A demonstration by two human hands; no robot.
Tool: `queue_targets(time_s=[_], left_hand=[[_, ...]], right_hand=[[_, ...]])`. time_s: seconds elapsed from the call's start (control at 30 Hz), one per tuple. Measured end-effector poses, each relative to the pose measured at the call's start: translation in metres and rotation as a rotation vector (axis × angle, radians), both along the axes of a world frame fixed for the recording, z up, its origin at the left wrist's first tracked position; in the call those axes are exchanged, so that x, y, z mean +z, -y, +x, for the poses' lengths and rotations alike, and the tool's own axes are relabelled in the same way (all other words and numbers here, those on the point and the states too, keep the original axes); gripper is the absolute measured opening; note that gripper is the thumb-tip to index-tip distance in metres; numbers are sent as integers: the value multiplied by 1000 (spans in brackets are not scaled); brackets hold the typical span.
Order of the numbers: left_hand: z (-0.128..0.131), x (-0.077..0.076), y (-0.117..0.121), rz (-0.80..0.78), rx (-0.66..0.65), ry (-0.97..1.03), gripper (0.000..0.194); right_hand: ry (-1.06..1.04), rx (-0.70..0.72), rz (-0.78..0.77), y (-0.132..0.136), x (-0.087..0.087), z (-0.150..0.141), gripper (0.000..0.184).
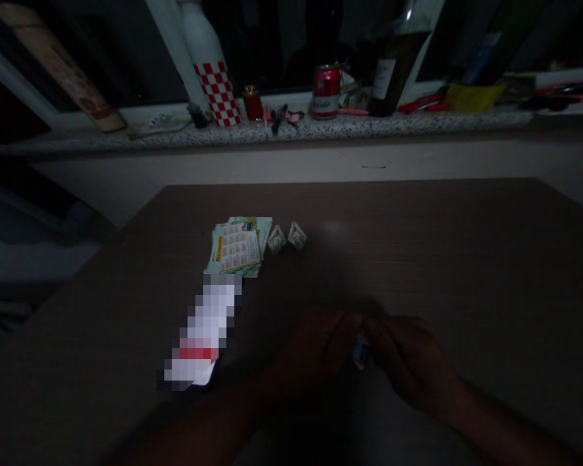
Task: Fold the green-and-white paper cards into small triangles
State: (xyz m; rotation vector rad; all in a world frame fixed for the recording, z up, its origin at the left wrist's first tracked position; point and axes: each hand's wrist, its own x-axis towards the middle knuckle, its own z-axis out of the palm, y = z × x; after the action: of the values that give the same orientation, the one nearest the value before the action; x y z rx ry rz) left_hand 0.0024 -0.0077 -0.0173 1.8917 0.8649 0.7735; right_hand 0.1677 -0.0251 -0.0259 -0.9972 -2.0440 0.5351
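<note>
My left hand and my right hand meet over the table, fingertips pinched together on a small folded paper. Its lower part shows bluish print between the hands; the rest is hidden by my fingers. Farther up the table stand two small folded paper pieces, side by side. Left of them lies a loose stack of printed paper sheets, pale green with rows of orange and red print. The light is dim, so finger detail is weak.
A phone with a lit, blurred-out screen lies left of my hands on the wooden table. Behind, the stone windowsill holds a checkered bottle, a red can, a dark bottle and other small items.
</note>
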Motion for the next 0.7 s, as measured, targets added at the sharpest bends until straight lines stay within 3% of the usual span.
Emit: queue_targets(time_s=[0.23,0.43,0.53,0.7], left_hand=[[2,1,0,-44,4,38,37],[1,-9,-4,-113,186,75,44],[1,-12,-5,-150,271,106,43],[0,-12,-1,-111,255,83,44]], right_hand=[[-86,4,-161,2,-3,1,33],[-371,42,-547,-4,-12,3,45],[-360,62,-542,-5,-13,5,39],[-354,-33,-453,-4,-12,7,28]])
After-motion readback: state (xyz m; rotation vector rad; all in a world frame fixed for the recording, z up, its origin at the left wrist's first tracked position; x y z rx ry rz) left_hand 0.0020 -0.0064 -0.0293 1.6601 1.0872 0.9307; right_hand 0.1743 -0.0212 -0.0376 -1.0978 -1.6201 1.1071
